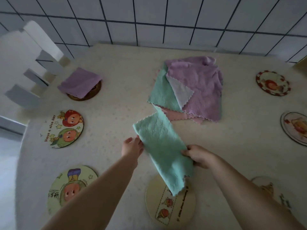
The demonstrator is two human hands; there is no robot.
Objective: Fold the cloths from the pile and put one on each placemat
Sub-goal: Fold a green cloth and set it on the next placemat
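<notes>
- The brown placemat (88,95) at the far left is mostly hidden under a folded purple cloth (79,83); only its near rim shows.
- The placemat at the near right (272,190) is partly covered by the right forearm, and the one at the right edge (294,127) is cut off by the frame.
- I count seven round placemats on the table (116,72), and one of them carries a cloth.
- The pile (187,90) at the far middle shows purple, green, white and pink layers; how many cloths are in it is hard to tell.
- A green cloth (163,150), folded to a long strip, is between the hands, and its near end lies over the near middle placemat (169,208).
- The right hand (200,156) pinches the strip's right edge.
- The left hand (132,146) touches the left edge with straight fingers, its grip loose.
</notes>
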